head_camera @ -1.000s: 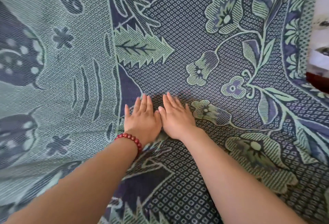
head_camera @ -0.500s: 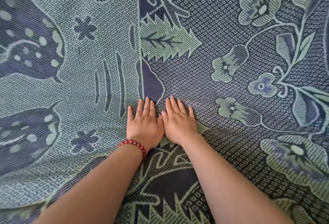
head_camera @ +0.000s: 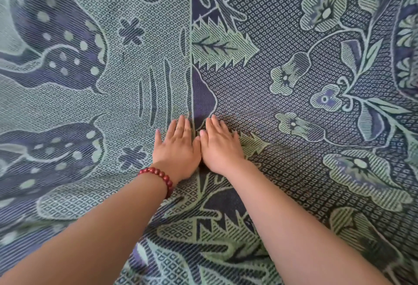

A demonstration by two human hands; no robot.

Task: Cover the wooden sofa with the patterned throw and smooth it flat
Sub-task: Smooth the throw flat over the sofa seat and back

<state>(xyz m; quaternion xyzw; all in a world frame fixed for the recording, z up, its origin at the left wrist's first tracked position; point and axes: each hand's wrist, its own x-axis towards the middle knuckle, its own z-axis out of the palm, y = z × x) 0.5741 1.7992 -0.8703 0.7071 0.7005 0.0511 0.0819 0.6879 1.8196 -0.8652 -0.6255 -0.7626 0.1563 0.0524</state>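
Head view: left hand (head_camera: 177, 149) and right hand (head_camera: 219, 147) lay flat, fingers extended, gripping nothing, side by side on the patterned throw (head_camera: 282, 94), which filled the frame; sofa hidden. Best approach: sweep palms outward from the center crease (head_camera: 191, 94), even pressure.

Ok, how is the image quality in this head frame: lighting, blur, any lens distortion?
Head view: soft, even light, no glare; only a small shadow ahead of the fingertips of the left hand and right hand. The throw weave is crisp at centre, slightly softer at the corners. Wide-angle bowing curves the pattern outward and enlarges the forearms.
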